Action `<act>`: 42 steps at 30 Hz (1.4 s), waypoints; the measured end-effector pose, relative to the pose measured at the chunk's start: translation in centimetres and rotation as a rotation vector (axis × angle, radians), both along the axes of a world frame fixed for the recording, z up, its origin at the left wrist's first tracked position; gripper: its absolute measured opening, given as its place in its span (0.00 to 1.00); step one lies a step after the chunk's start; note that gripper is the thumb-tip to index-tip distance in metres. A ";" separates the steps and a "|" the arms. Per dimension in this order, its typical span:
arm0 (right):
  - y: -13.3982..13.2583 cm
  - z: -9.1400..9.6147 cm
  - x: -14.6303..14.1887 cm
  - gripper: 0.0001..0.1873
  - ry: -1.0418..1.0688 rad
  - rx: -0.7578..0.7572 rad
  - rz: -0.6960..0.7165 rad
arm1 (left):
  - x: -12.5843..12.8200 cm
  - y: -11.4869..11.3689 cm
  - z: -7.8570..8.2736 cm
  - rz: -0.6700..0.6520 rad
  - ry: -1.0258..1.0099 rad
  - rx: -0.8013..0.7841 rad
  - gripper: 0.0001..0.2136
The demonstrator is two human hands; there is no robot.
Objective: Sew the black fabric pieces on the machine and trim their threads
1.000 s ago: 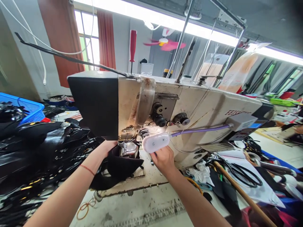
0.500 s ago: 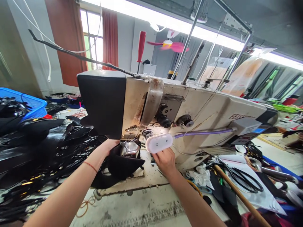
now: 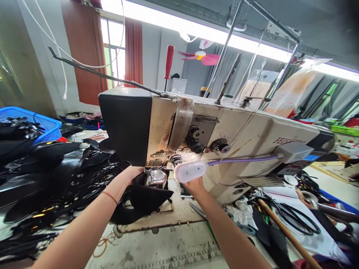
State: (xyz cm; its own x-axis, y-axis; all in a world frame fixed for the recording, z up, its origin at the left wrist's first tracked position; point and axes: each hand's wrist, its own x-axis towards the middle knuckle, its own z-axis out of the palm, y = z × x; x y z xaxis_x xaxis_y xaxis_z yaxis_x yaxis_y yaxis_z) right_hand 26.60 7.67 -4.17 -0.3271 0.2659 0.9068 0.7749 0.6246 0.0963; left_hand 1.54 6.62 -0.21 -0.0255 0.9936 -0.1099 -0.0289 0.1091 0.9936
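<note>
A sewing machine (image 3: 252,138) with a dark end cover stands before me. A black fabric piece (image 3: 148,198) lies about its metal presser part (image 3: 156,177). My left hand (image 3: 135,172) reaches behind the black piece, against its left edge; the fingers are hidden by the machine head. My right hand (image 3: 195,185) is under the glowing white lamp (image 3: 190,171), right of the presser part. Its fingers are hidden behind the lamp, so what it holds, if anything, does not show. A pointed metal blade (image 3: 198,210) lies beside my right wrist.
Black straps and pieces (image 3: 64,168) heap up on the left, beside a blue basket (image 3: 49,129). At right lie black-handled scissors (image 3: 300,220), a wooden stick (image 3: 286,229) and white paper (image 3: 322,231). A red screwdriver (image 3: 169,62) stands upright on the machine.
My right hand has moved further in behind the lamp, and its fingers have gone out of sight. The metal blade by the wrist now shows. My left hand and the black piece look nearly unchanged.
</note>
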 end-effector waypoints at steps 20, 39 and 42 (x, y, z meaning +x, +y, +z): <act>-8.9 -4.7 0.4 0.17 0.000 -0.445 -0.012 | 3.3 -9.9 -1.8 0.123 0.948 1.114 0.08; -7.7 -1.9 -8.2 0.09 0.425 -0.465 0.354 | -0.8 -5.3 0.9 -0.065 0.712 0.344 0.15; -7.3 -1.3 -7.6 0.19 0.206 -0.301 0.389 | -0.9 -5.0 1.1 -0.131 0.596 0.303 0.15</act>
